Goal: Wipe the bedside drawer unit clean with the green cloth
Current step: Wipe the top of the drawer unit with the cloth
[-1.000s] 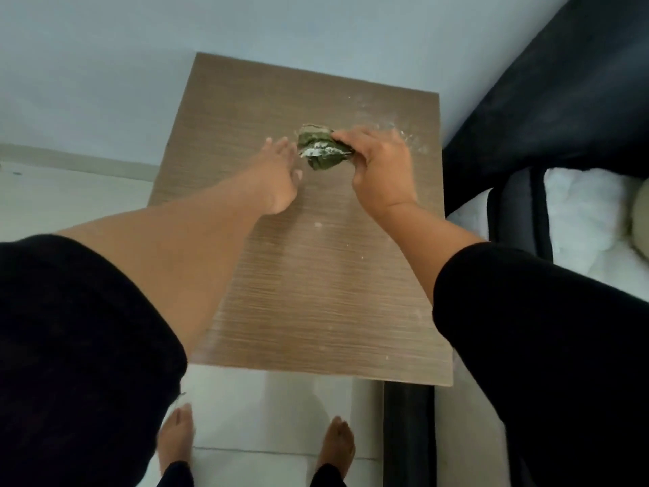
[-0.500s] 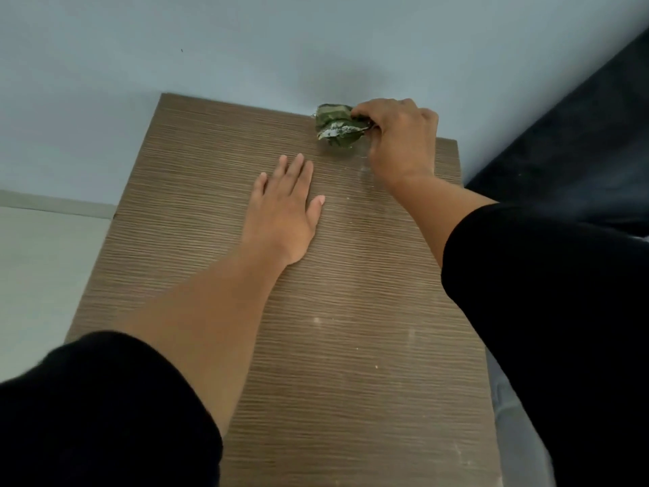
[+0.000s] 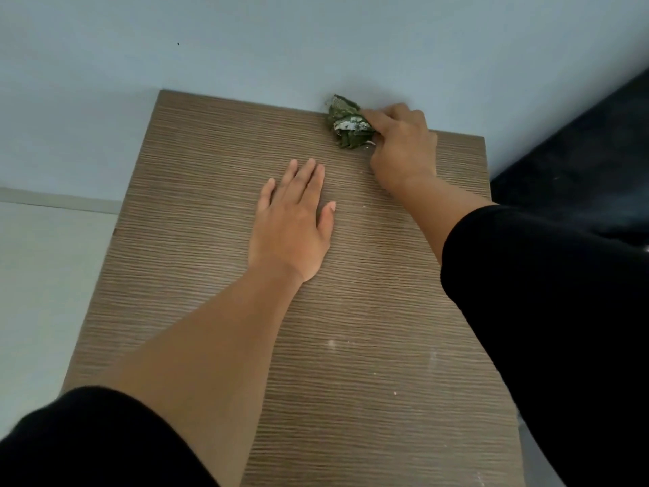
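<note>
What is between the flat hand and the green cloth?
Only bare wooden top of the drawer unit. The head view shows nothing lying between the left hand and the green cloth, which the right hand grips.

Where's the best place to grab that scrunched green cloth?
Grip the bunched end of the green cloth from its right side, as the right hand does now. The wad is crumpled into a compact lump, so gripping there probably leaves the dusty left part free to rub the drawer unit top.
</note>
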